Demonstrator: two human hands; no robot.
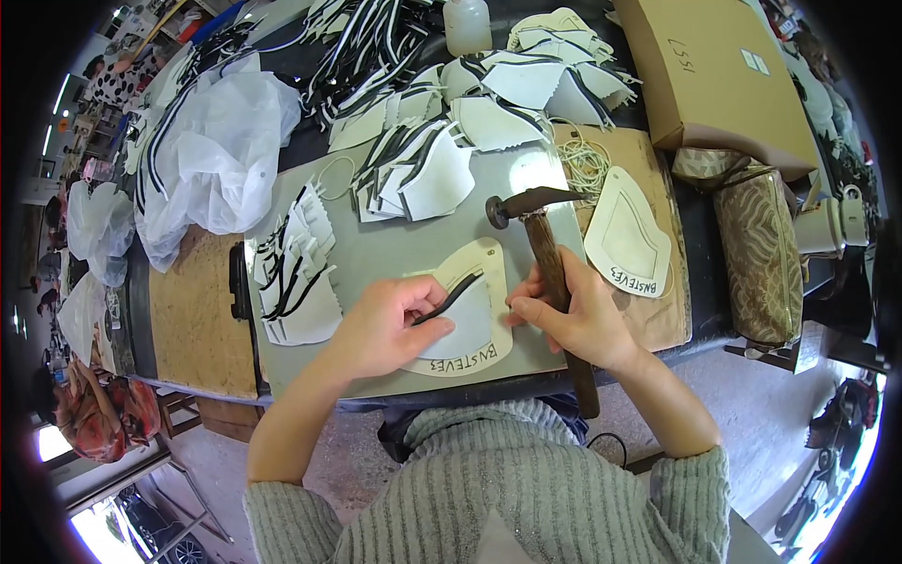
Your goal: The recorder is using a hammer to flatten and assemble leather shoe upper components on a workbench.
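Note:
A cream cardboard template (494, 282) with an opening in it lies on the grey board before me, lettering along its near edge. Over its opening runs a black strip (458, 290). My left hand (393, 326) pinches the strip's near end between thumb and fingers; whether a white piece is joined to it is hard to see. Tucked in my right hand (584, 315) is a hammer (545, 246), its metal head pointing away and its wooden handle slanting down past the board's near edge. That hand's thumb and forefinger come together beside the template's right edge.
Stacks of white pieces with black edging (427, 174) cover the board's far side, another stack (299, 268) its left. A second template (628, 235) and coiled cord (583, 167) lie right. Beyond are a cardboard box (719, 85), patterned pouch (759, 254), plastic bag (221, 141) and bottle (467, 28).

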